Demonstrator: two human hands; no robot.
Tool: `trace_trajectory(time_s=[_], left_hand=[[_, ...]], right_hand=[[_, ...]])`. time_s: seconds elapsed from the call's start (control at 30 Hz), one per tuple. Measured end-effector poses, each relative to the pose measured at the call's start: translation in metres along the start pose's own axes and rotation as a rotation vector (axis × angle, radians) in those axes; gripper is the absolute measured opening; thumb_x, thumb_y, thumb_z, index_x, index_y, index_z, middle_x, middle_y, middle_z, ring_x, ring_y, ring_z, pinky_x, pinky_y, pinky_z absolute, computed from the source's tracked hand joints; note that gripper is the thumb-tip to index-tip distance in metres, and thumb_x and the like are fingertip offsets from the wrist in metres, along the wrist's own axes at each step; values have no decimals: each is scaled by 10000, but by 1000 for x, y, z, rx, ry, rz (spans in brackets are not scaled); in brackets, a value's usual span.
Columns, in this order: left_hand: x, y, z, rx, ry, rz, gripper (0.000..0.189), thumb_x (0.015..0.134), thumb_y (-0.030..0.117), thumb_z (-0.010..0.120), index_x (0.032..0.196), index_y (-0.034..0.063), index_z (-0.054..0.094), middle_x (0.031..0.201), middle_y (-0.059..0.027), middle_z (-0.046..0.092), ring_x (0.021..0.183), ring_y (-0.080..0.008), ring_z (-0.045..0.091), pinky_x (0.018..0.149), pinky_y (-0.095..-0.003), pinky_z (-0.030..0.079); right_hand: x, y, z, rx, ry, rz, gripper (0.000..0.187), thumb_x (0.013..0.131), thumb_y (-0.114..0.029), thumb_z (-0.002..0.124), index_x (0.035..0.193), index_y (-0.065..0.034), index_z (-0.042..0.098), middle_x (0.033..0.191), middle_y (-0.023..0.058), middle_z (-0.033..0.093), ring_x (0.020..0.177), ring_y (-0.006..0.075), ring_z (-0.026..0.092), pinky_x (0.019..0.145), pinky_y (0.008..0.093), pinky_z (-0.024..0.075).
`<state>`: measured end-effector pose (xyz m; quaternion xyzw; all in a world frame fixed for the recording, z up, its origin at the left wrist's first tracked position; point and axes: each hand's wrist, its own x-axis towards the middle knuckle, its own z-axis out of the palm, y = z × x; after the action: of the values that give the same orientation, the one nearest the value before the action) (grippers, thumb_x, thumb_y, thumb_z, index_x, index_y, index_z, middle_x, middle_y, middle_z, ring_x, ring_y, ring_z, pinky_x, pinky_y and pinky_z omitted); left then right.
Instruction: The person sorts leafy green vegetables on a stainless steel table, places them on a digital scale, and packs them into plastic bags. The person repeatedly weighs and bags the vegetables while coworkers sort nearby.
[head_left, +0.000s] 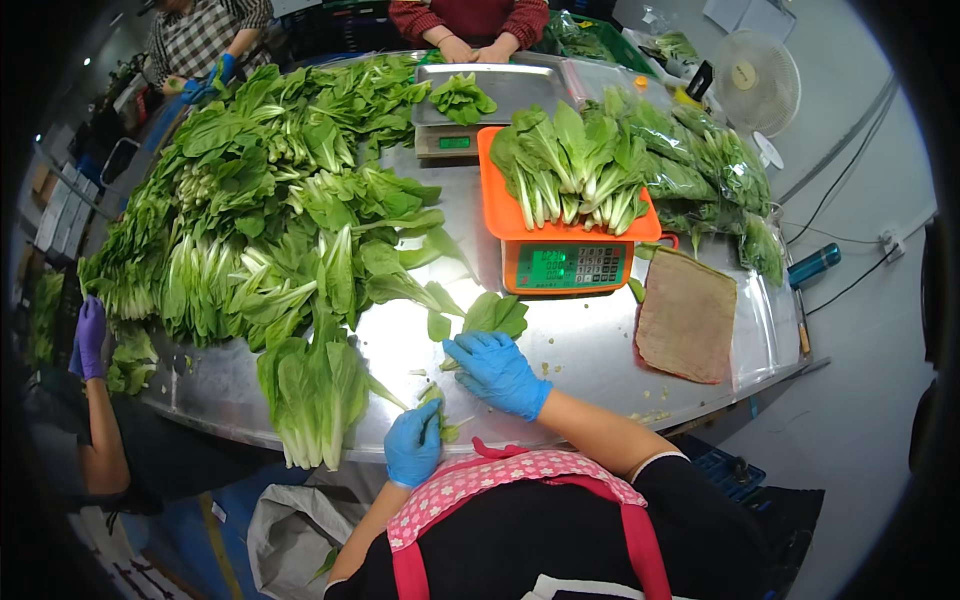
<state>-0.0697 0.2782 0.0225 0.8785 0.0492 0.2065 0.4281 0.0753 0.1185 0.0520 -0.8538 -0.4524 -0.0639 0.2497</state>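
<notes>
My right hand (501, 373), in a blue glove, is closed around the lower part of a small leafy green (496, 315). Its leaves stick out beyond my knuckles, over the steel table. Closer to the table's front edge, my left hand (414, 444), also gloved in blue, has its fingers curled beside a small yellowish-green leaf (448, 433). Whether those fingers pinch the leaf is hidden. Left of my hands, a bunch of leafy greens (315, 397) lies with its pale stems over the edge. An orange digital scale (568, 268) stands beyond my right hand, with leafy greens (574, 169) on its pan.
A large heap of greens (247, 202) covers the table's left. Bagged greens (679, 161) and a folded cloth (686, 315) lie right. Another scale (450, 142) stands at the back. Co-workers' hands (474, 51) and a purple-gloved hand (90, 337) are around the table. A sack (289, 540) sits below.
</notes>
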Motion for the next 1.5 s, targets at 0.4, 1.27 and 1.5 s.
trace_trajectory(time_s=[0.4,1.27,1.5], left_hand=[[-1,-3,-1,44,-18,13,236,812,69,640,1043,111,663,763,-91,612,691,-283,599,610,-380,488],[0,-3,-1,57,-29,17,233,808,81,641,1037,115,667,770,-82,608,693,-277,594,610,-378,485],[3,2,-3,77,-33,-7,231,808,86,646,1035,121,671,755,-85,607,673,-274,593,598,-368,486]], right_hand=[[50,19,1,173,22,292,221,845,-282,629,787,-80,695,703,141,594,679,326,590,637,429,473],[57,14,-42,1177,475,587,414,877,8,582,1287,14,524,904,-9,590,760,55,542,727,196,450],[95,91,-147,655,1074,401,384,868,-1,587,1249,21,551,876,11,615,742,63,535,674,218,459]])
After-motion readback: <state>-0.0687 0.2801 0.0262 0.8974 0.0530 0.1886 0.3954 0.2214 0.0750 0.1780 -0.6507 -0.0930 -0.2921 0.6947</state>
